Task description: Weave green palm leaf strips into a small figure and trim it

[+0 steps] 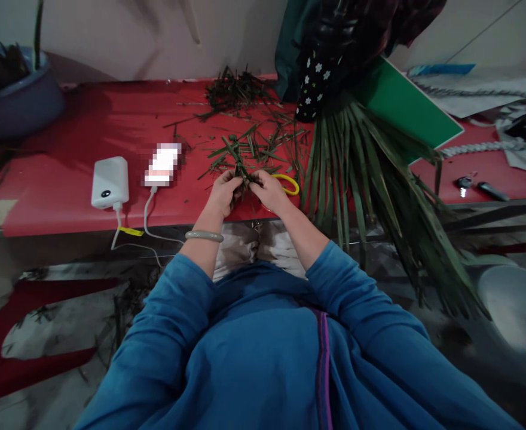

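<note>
Between my two hands is a small piece of woven palm leaf [239, 161], dark green, with narrow strips sticking up from its top. My left hand [225, 191] pinches it from the left, fingers closed. From the other side my right hand [266, 190] grips the same piece with thumb and fingers. A yellow loop handle [290, 184], looking like part of a pair of scissors, lies just beyond my right hand; the rest of it is hidden. Cut leaf scraps [263, 146] are scattered on the red table [124, 113] around the weaving.
Large palm fronds [357, 161] hang over the table's front edge at right, beside a green board [406, 101]. A power bank [110, 182] and a cabled phone [163, 164] lie left. A blue-grey basin [18, 101] stands far left. A leaf pile [240, 89] sits behind.
</note>
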`<state>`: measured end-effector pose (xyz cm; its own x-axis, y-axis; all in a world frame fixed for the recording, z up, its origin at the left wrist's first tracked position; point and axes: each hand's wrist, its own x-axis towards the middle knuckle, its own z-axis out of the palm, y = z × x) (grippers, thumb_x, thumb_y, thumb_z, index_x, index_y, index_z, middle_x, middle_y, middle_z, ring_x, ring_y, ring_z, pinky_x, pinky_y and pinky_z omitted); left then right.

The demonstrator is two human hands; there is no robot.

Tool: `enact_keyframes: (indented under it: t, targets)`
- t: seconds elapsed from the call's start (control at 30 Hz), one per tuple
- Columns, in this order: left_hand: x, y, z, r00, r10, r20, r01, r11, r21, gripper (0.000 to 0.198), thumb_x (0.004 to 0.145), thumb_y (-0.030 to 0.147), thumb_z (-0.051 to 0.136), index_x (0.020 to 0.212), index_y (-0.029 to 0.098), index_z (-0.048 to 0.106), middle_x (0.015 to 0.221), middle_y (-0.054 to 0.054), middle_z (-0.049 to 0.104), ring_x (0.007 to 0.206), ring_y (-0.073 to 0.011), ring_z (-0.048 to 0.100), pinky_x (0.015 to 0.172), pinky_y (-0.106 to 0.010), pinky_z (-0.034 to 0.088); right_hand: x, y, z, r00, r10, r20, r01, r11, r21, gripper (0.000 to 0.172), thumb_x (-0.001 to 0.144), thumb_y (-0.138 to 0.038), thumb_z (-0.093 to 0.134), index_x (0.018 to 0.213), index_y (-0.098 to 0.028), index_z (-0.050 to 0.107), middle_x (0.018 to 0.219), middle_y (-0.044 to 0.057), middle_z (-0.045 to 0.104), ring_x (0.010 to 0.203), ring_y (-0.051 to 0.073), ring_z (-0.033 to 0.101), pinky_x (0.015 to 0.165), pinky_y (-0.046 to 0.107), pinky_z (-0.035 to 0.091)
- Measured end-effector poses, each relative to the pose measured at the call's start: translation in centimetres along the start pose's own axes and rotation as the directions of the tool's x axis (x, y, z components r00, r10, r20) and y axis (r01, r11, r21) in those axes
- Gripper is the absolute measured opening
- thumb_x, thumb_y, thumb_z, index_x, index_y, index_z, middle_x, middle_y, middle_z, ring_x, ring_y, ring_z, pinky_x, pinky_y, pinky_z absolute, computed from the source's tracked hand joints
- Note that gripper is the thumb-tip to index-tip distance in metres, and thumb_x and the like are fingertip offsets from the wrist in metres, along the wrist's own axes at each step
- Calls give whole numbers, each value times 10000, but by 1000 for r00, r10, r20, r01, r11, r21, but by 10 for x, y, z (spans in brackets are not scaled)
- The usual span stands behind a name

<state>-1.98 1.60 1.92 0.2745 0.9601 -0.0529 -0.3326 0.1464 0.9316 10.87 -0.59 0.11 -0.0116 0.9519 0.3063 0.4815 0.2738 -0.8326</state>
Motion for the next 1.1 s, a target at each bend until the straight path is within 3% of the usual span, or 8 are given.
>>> enact_keyframes:
  t: [0.23, 0.5, 0.63, 0.9, 1.1]
  targets:
    - [0, -2, 4, 999, 12, -41, -9, 998, 69, 118, 624, 216, 592, 651, 169, 487, 469, 79, 408, 359, -14, 346, 335, -146, 231, -3, -12, -7, 999, 17, -30, -17, 1000, 11, 208, 755, -304, 419, 794, -149, 554, 707, 3, 582, 677, 140, 520, 675, 274, 406]
    - [5, -11, 6, 992, 86, -96, -80, 995, 65, 88, 614, 167, 564, 689, 156, 520, 573, 51, 522, 461, -43, 474, 454, -166, 373, -2, -6, -3, 998, 50, 23, -54, 974, 222, 205, 761, -315, 409, 714, -164, 540, 619, -17, 545, 595, 112, 515, 606, 240, 432]
    - [6, -13, 3, 992, 93, -90, -84, 992, 96, 110, 620, 176, 581, 715, 156, 530, 562, 50, 520, 432, -42, 454, 429, -168, 349, -1, -4, -2, 997, 73, 17, -75, 968, 238, 198, 757, -320, 418, 709, -165, 532, 586, -30, 512, 529, 95, 491, 551, 224, 430]
    - [3, -8, 1, 999, 38, -10, -36, 995, 95, 162, 604, 239, 648, 711, 152, 562, 533, 50, 513, 414, -27, 417, 388, -146, 294, 2, 1, -2, 996, -3, -85, 18, 986, 167, 223, 758, -321, 428, 795, -153, 568, 778, 8, 561, 752, 130, 554, 725, 262, 451]
    - [3, -11, 0, 999, 44, 4, -44, 990, 136, 130, 599, 214, 636, 687, 150, 564, 519, 51, 503, 428, -33, 429, 405, -148, 310, 2, 2, -3, 997, -7, -76, 16, 992, 123, 258, 762, -295, 427, 874, -135, 596, 863, 31, 617, 860, 153, 570, 812, 277, 431]
